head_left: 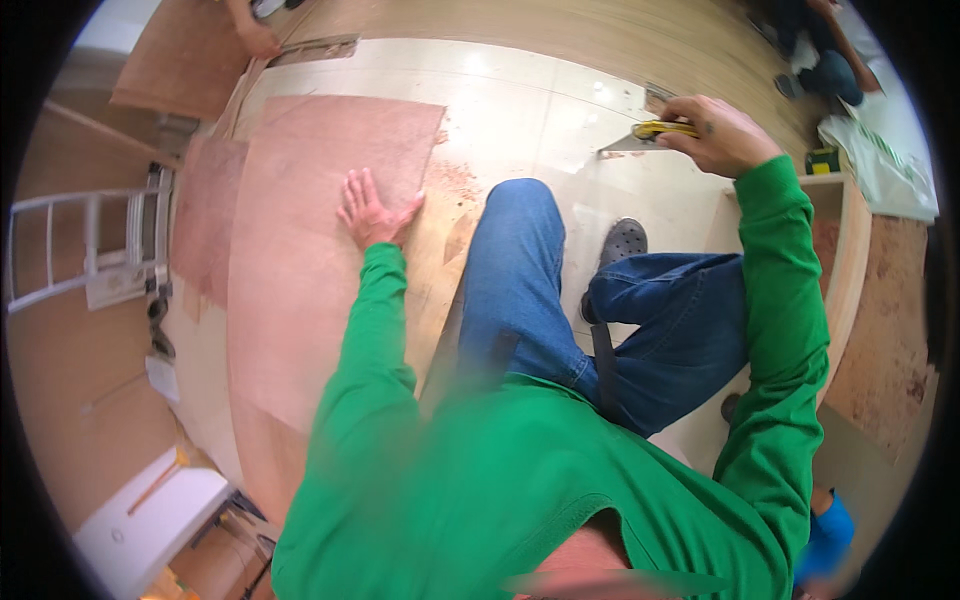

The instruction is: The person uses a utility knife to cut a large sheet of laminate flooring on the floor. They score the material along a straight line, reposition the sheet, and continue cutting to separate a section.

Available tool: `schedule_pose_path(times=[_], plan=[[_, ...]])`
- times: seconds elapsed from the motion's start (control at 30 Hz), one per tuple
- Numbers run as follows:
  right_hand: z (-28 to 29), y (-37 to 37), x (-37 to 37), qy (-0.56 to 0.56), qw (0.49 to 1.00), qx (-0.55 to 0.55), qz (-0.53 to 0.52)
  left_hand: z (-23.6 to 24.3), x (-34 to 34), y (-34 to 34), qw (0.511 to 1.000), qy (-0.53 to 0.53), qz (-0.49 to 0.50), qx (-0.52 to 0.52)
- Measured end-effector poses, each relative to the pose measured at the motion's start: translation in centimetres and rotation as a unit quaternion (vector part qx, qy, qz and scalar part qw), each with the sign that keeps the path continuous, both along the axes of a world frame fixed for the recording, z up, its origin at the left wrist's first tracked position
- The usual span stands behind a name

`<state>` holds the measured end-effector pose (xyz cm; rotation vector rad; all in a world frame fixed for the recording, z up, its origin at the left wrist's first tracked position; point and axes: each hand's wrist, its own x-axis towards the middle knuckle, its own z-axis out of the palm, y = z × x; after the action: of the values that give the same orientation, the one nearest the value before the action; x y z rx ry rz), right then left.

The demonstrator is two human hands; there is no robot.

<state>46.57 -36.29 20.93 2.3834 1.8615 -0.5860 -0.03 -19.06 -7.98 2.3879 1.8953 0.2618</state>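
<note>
My left hand [374,212] lies flat on a thin reddish-brown plywood sheet [300,270], fingers spread, close to its right edge. My right hand [722,136] is raised at the upper right, closed around a utility knife [664,130] with a yellow-and-black handle. The knife's grey blade points left, over the pale tiles, apart from the sheet. A lighter board [436,275] shows under the sheet's right edge, with reddish crumbs scattered near it. My left knee, in blue jeans, is beside that board.
Another person's hand [260,42] holds a brown board [185,60] at the upper left. A metal ladder [95,235] stands left. On the right are a wooden frame [846,260] and a white plastic bag [880,165]. More people show at the upper right and lower right.
</note>
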Motion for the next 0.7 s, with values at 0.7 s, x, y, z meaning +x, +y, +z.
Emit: schedule_pose_path(times=[0.7], plan=[[-1.1, -0.9, -1.2, 0.037, 0.997, -0.068, 0.018, -5.9, 14.2, 5.4, 0.995, 0.075, -0.024, 0.059]])
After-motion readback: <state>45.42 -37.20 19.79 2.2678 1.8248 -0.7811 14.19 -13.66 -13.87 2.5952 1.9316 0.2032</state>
